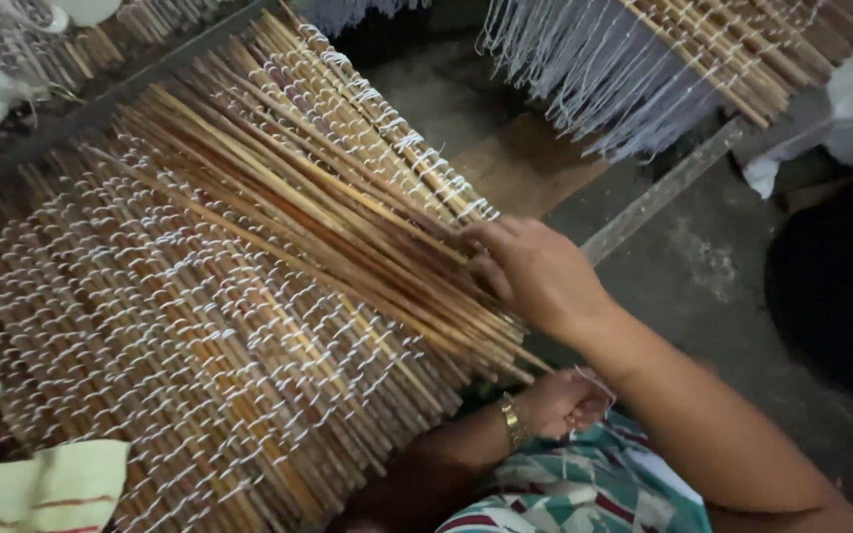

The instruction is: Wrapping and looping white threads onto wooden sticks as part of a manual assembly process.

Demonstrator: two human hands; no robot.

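Note:
A woven mat of thin brown sticks [170, 326] bound with white string fills the left half. A loose bundle of long sticks [318, 207] lies slanted across it. My right hand [537, 271] rests on the bundle's near end, fingers curled over the sticks and gripping them. My left hand [567, 401] sits lower, beneath my right forearm, with fingers closed around a thin white thread [594, 380]. A gold bracelet [512, 422] is on that wrist.
A second stick mat with hanging white strings [644, 69] lies at the top right. A flat metal strip [659, 192] crosses the grey floor [713, 286]. Pale cloth [41, 484] lies at the bottom left, a dark round shape [841, 286] at the right.

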